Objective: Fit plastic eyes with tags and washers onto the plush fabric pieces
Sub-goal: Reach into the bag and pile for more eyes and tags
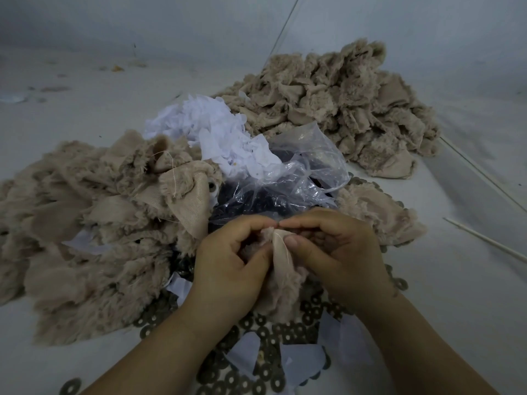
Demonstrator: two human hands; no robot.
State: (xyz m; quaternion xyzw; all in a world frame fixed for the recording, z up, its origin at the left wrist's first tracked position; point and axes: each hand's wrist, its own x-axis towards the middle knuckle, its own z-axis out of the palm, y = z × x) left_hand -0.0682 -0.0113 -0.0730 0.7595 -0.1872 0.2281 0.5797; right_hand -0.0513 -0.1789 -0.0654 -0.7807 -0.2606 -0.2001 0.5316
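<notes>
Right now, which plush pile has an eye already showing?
The near-left plush pile: an eye shows at its right edge. The far-right pile shows none.

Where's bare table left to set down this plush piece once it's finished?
Bare table lies right of the right hand, below the thin stick. Another bare patch lies far left, behind the left plush pile. The front is crowded with washers and white tags.

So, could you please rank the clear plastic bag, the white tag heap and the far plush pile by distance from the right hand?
1. Clear plastic bag, just beyond the right hand.
2. White tag heap, farther back, leftward.
3. Far plush pile, at the back right.
</notes>
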